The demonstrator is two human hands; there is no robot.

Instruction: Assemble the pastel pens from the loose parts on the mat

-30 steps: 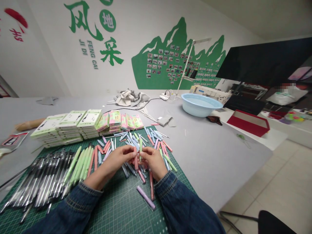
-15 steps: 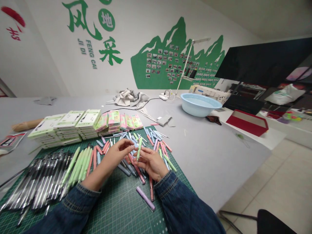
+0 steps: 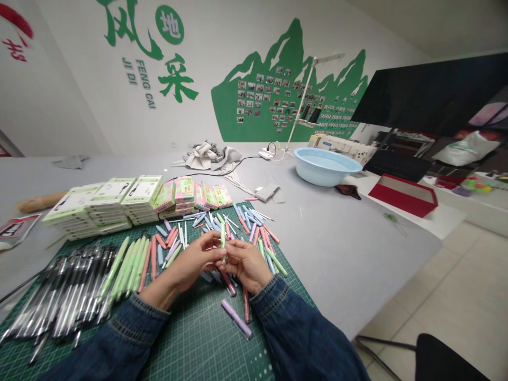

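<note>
A light green pen barrel (image 3: 223, 233) stands nearly upright between my hands. My right hand (image 3: 251, 265) pinches its lower part with thumb and fingertips. From the other side my left hand (image 3: 194, 263) has its thumb and fingers closed on the same barrel. Beneath and around the hands lies a loose pile of pen parts in blue, red, purple and green, partly hidden by my fingers. A purple pen barrel (image 3: 236, 319) lies apart on the green cutting mat (image 3: 190, 333), nearer to me.
Clear pens with black caps (image 3: 67, 286) lie in a row at left, beside green barrels (image 3: 133, 264). Stacked white boxes (image 3: 143, 193) and small pink-green boxes (image 3: 184, 191) stand behind. Farther back are crumpled cloth (image 3: 206, 156), a blue basin (image 3: 327, 169) and a red box (image 3: 405, 196).
My left hand has moved right and closed on the green barrel, which was in my right hand alone. The barrel is now more upright. The camera view has shifted slightly.
</note>
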